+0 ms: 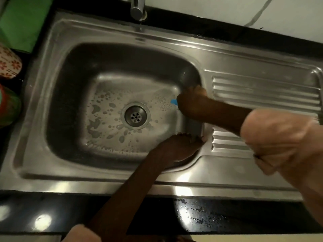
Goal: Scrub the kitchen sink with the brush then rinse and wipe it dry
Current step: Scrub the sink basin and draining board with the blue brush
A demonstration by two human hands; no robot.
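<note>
Brush (173,101) in right hand (190,102) — left hand (181,145) on sink (104,179) edge.

The sink (52,95) is brushed stainless steel, dully shiny, its basin floor wet and spotted with soapy film. The tap (138,7) at the top is polished chrome. The counter (218,217) along the bottom is glossy black stone, wet.

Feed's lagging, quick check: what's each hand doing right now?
Left hand: open, fingers resting on the sink rim.
Right hand: gripping a blue-tipped item, mostly hidden.
</note>
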